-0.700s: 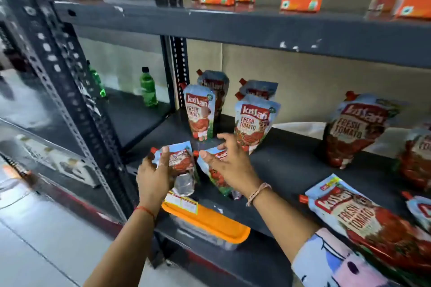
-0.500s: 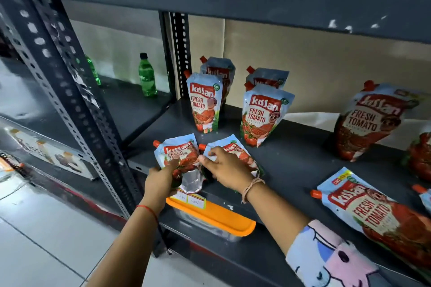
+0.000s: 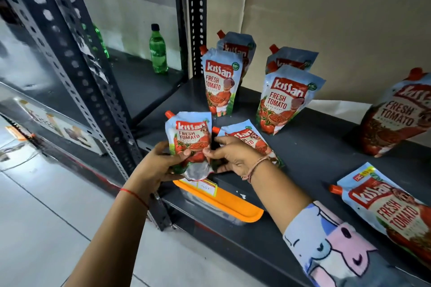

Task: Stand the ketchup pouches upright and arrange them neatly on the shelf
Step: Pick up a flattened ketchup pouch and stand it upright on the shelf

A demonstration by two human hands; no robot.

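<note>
My left hand point(image 3: 161, 165) grips the bottom of a small ketchup pouch point(image 3: 190, 137) and holds it upright at the front left of the dark shelf point(image 3: 314, 161). My right hand point(image 3: 235, 156) pinches that pouch's lower right edge and lies over a second small pouch point(image 3: 247, 134), which rests flat on the shelf. Two pouches point(image 3: 219, 84) point(image 3: 283, 100) stand upright behind, each with another pouch point(image 3: 238, 46) point(image 3: 293, 58) behind it. A large pouch point(image 3: 396, 119) leans at the right. Another large pouch point(image 3: 391, 214) lies flat near the front right.
An orange-lidded container point(image 3: 224, 202) with a price label sticks out under the shelf's front edge. A perforated metal post point(image 3: 93, 91) stands left of my hands. A green bottle point(image 3: 158, 51) stands in the neighbouring bay. Cardboard backs the shelf.
My left hand has lifted its small pouch off the shelf and turned it upright. My right hand has shifted from the second pouch to the held pouch's edge. The camera has moved closer and lower.
</note>
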